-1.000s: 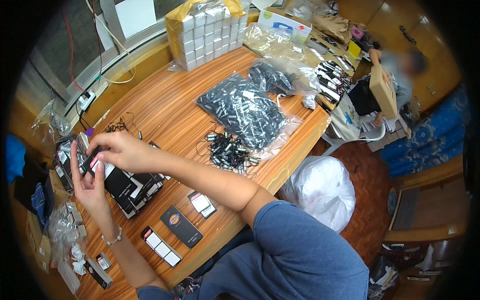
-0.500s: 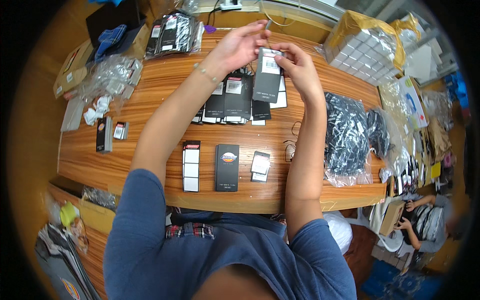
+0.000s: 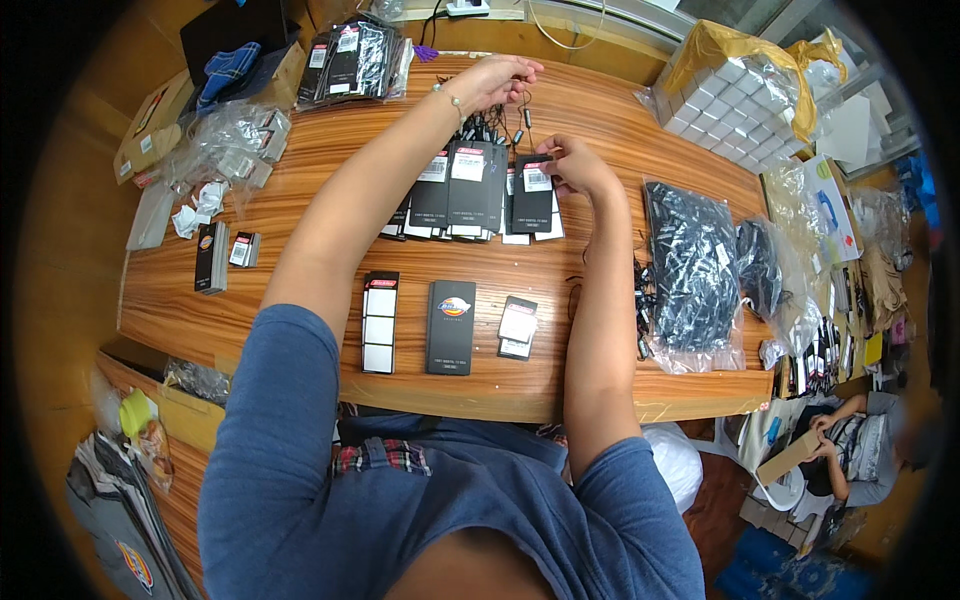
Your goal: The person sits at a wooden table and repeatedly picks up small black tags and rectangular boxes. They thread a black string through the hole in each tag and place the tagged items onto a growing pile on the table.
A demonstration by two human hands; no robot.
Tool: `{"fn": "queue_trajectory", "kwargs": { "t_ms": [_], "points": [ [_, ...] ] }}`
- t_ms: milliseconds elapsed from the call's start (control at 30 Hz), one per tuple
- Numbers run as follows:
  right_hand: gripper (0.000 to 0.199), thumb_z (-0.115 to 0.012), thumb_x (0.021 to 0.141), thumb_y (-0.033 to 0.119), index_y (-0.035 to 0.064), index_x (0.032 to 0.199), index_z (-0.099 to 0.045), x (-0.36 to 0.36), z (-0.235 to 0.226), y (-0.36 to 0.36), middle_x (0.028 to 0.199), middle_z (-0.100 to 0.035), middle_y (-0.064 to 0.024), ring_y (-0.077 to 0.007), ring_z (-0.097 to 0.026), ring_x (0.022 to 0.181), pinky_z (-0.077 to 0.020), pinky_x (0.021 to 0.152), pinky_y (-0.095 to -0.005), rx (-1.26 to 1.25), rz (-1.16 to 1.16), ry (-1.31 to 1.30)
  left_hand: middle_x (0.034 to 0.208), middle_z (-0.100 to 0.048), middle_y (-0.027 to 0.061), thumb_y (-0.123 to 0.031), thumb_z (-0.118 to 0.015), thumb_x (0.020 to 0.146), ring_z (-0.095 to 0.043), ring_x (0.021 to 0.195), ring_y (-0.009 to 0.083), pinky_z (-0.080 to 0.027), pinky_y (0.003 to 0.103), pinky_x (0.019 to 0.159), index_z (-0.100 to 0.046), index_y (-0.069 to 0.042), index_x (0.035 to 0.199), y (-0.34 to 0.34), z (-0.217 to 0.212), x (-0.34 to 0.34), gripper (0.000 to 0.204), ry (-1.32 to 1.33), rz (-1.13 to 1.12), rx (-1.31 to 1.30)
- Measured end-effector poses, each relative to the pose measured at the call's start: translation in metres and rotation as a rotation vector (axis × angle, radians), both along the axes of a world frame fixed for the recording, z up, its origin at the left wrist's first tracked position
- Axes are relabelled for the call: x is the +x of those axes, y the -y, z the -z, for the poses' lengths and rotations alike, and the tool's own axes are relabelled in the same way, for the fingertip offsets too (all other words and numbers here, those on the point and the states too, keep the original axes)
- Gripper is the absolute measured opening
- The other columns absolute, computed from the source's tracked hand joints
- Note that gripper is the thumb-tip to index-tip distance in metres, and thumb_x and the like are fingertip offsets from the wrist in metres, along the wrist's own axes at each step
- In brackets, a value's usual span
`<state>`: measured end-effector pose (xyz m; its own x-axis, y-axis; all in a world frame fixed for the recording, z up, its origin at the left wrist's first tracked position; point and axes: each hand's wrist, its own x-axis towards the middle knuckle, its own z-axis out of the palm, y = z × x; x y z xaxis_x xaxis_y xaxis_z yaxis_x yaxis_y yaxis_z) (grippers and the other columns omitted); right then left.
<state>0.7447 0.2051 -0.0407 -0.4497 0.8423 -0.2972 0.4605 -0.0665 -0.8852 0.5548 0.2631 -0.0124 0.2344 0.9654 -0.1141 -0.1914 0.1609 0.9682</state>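
A black hang tag [image 3: 532, 210] with a white barcode sticker lies over the right side of the spread tags, and my right hand [image 3: 582, 168] pinches its upper edge. From that tag a black cord [image 3: 528, 118] with a small toggle runs up to my left hand [image 3: 500, 82], whose fingers are closed on the cord's loop. Beside it, the spread of black tags [image 3: 470, 205] has cords bunched at its far end. Closer to me are a strip tag with white panels [image 3: 379, 330], a plain black tag stack [image 3: 451, 330] and small barcode tags [image 3: 517, 325].
A clear bag of black cords [image 3: 692, 280] lies right, loose cords [image 3: 643, 300] beside it. Wrapped white boxes [image 3: 730, 105] stand far right, bagged tags [image 3: 352, 65] far left. Small tag stacks [image 3: 211, 260] sit left. At lower right another person holds a cardboard piece [image 3: 788, 458].
The hang tag has come down from the air onto the right side of the spread tags, my right hand with it. My left hand has shifted slightly, the cord now stretched below it.
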Motion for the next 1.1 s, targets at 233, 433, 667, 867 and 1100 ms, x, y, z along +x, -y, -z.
{"fn": "queue_trajectory", "kwargs": {
  "t_ms": [233, 433, 667, 867, 1100],
  "points": [
    [0.023, -0.062, 0.071, -0.002, 0.0006, 0.092, -0.057, -0.008, 0.016, -0.005, 0.076, -0.06, -0.0076, -0.0162, -0.058, 0.058, -0.0466, 0.044, -0.0277, 0.001, -0.001, -0.002, 0.076, -0.057, -0.0044, -0.015, -0.047, 0.09, -0.049, 0.063, 0.0013, -0.041, 0.016, 0.056, -0.056, -0.004, 0.107, -0.005, -0.003, 0.007, 0.022, -0.1, -0.023, 0.002],
    [0.022, -0.064, 0.067, -0.003, -0.0023, 0.087, -0.058, -0.01, 0.024, -0.009, 0.068, -0.059, -0.0098, -0.0179, -0.056, 0.051, -0.0443, 0.041, -0.0298, 0.052, 0.021, -0.031, 0.076, -0.057, -0.0027, -0.015, -0.048, 0.09, -0.052, 0.065, 0.0041, -0.046, 0.018, 0.06, -0.056, -0.003, 0.106, -0.016, -0.003, 0.006, 0.021, -0.076, -0.041, -0.008],
    [0.017, -0.067, 0.064, -0.003, -0.0009, 0.075, -0.053, -0.016, 0.018, -0.005, 0.061, -0.057, -0.0092, -0.0175, -0.056, 0.049, -0.0437, 0.041, -0.0294, 0.101, -0.006, 0.101, 0.082, -0.058, 0.0027, -0.015, -0.047, 0.091, -0.056, 0.071, 0.0078, -0.05, 0.02, 0.066, -0.054, 0.0, 0.106, -0.023, 0.008, -0.005, 0.023, -0.12, -0.084, 0.027],
    [0.024, -0.065, 0.068, -0.006, -0.0029, 0.089, -0.053, -0.012, 0.012, 0.0, 0.065, -0.056, -0.0072, -0.0138, -0.052, 0.046, -0.041, 0.038, -0.0259, 0.081, -0.01, 0.102, 0.087, -0.059, 0.0045, -0.019, -0.05, 0.089, -0.058, 0.078, 0.01, -0.05, 0.022, 0.07, -0.055, -0.001, 0.105, -0.024, 0.01, -0.005, 0.024, -0.183, -0.148, -0.009],
    [0.026, -0.064, 0.068, -0.006, -0.002, 0.09, -0.052, -0.013, 0.014, -0.003, 0.065, -0.057, -0.0069, -0.014, -0.053, 0.046, -0.0417, 0.039, -0.0256, 0.046, -0.002, 0.079, 0.107, -0.05, 0.0136, -0.019, -0.06, 0.082, -0.055, 0.097, 0.024, -0.051, 0.041, 0.08, -0.041, -0.003, 0.119, -0.045, 0.01, -0.029, 0.045, -0.158, -0.065, -0.097]
  ]
}}
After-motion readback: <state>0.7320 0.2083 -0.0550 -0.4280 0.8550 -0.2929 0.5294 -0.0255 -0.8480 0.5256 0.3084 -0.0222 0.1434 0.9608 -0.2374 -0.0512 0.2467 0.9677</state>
